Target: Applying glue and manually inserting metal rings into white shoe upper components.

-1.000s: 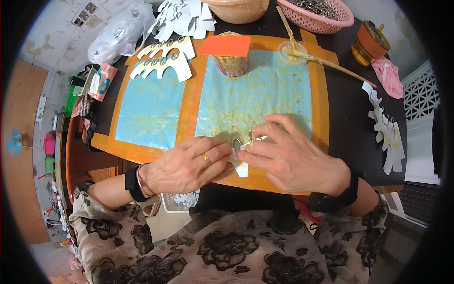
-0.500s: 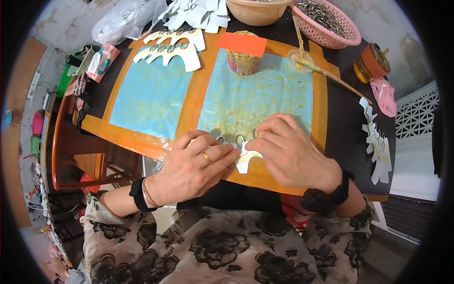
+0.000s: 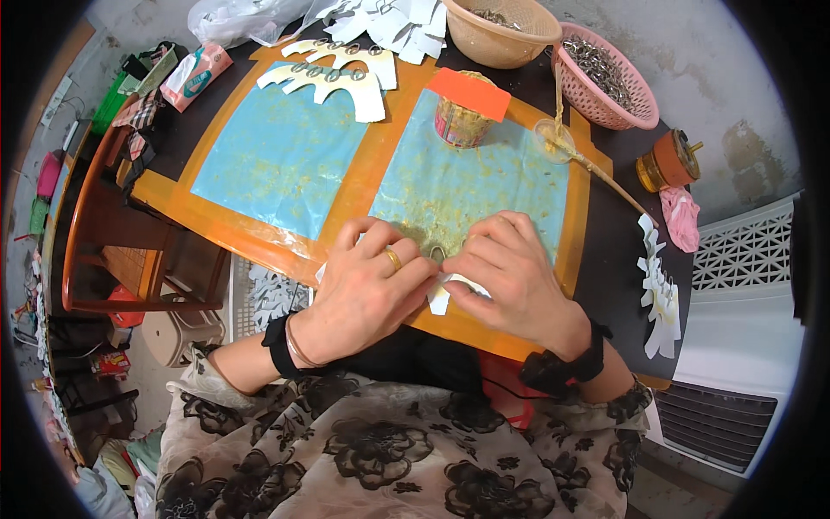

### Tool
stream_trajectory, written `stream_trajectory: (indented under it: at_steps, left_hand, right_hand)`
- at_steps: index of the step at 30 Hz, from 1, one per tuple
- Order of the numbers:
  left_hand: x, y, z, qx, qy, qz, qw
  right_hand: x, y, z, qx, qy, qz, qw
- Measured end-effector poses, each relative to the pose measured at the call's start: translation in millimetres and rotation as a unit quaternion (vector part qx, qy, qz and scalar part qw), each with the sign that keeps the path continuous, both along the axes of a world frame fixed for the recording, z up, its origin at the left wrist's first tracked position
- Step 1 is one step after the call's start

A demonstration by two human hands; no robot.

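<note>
Between my hands, at the table's near edge, lies a white scalloped paper strip (image 3: 438, 300) with a yellowish coating. A metal ring (image 3: 438, 253) stands up from its top edge. My left hand (image 3: 367, 285) bears down on the strip's left part, fingers closed and together, a gold ring on one finger. From the other side my right hand (image 3: 516, 284) pinches the strip with thumb and fingertips beside the metal ring. Much of the strip is hidden under both hands. Similar strips with metal rings (image 3: 363, 97) lie at the far left of the table.
Beyond my hands stands a paste-smeared tub (image 3: 458, 126) topped by an orange card (image 3: 474, 93). A stick (image 3: 605, 176) rests on a small clear dish. Behind are a beige basket (image 3: 501, 43) and a pink basket (image 3: 601, 99) of metal pieces. Another strip (image 3: 661, 303) lies right.
The view has turned somewhat, so the table sits differently in the picture. Both hands stay on the paper strip, and my right thumb now shows stretched along it.
</note>
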State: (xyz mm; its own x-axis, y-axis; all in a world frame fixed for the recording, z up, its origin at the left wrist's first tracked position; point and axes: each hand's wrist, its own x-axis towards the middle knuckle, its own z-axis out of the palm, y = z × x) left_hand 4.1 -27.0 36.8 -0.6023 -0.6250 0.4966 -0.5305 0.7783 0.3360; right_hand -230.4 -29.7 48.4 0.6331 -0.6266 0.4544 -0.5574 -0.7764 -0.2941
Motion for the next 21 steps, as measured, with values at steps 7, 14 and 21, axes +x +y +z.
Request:
stream_trajectory:
  at_steps: [7,14,21]
  left_hand:
    - [-7.9,6.5,-11.0,-0.028,0.020,0.034,0.999]
    - [-6.1,6.4,-17.9,-0.031,0.022,0.029,0.999]
    - [-2.7,10.2,-16.9,-0.030,-0.007,0.030,0.999]
  right_hand:
    - [3.3,2.0,2.2,-0.001,0.000,-0.006,1.000]
    - [7.6,6.3,-1.9,-0.047,0.025,-0.003,0.999]
    - [9.8,12.8,2.1,-0.068,0.059,0.011,0.996]
